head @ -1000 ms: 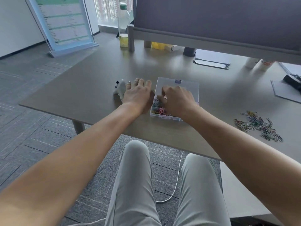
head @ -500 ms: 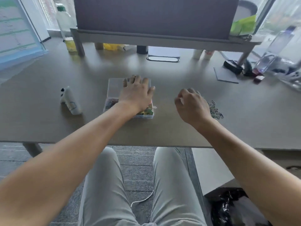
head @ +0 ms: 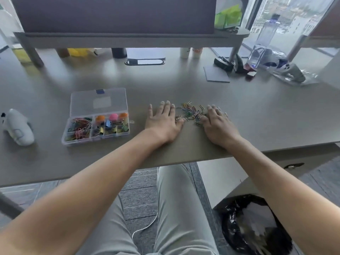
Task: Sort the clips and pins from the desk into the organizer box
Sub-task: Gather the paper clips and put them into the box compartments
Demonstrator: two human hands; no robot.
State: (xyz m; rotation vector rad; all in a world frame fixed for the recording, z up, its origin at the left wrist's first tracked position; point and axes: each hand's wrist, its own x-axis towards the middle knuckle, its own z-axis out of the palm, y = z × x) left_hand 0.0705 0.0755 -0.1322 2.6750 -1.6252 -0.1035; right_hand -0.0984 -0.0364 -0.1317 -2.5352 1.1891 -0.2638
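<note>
A heap of coloured paper clips [head: 191, 112] lies on the grey desk between my two hands. My left hand [head: 162, 120] lies flat on the desk at the heap's left edge, fingers straight, thumb touching the nearest clips. My right hand [head: 217, 122] rests on the heap's right edge with its fingers bent down over the clips. The clear organizer box [head: 99, 100] stands open to the left, lid folded back. Its left compartment holds paper clips; the other compartments hold binder clips and round-headed pins.
A white device [head: 18, 127] lies at the far left of the desk. At the back right are a grey pad [head: 217, 74], black clips, a water bottle [head: 263, 39] and a plastic bag. A partition screen closes off the back. A black-lined bin [head: 253, 225] stands under the desk's right side.
My left hand left the organizer box and moved right to the clip heap. My right hand went on to the heap's right side. The view swung right, so the box now lies uncovered at the left.
</note>
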